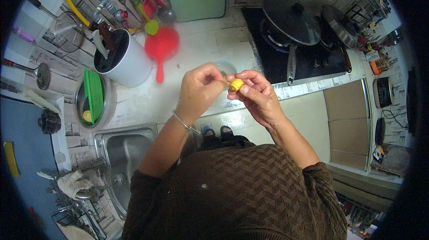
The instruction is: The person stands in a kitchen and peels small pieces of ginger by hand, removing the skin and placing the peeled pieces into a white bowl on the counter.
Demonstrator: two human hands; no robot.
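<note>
My right hand [261,97] grips a small peeled yellow potato or similar vegetable [236,84] between thumb and fingers, with brownish skin still on its lower left side. Close by on the left, my left hand [202,89] has its thumb and forefinger pinched on a thin brownish strip of peel [226,83] at the vegetable's edge. A metal bangle [181,122] circles my left wrist. Below and partly behind both hands, a clear bowl [228,65] stands on the pale counter; the hands hide much of it and its contents are unclear.
Left of my hands are a red strainer or scoop [162,43], a white knife block [134,62], and a metal bowl [78,105] holding a green basket [93,95]. A steel sink [130,149] lies nearer. A lidded pan [290,18] sits on the black gas hob [301,69], handle toward me.
</note>
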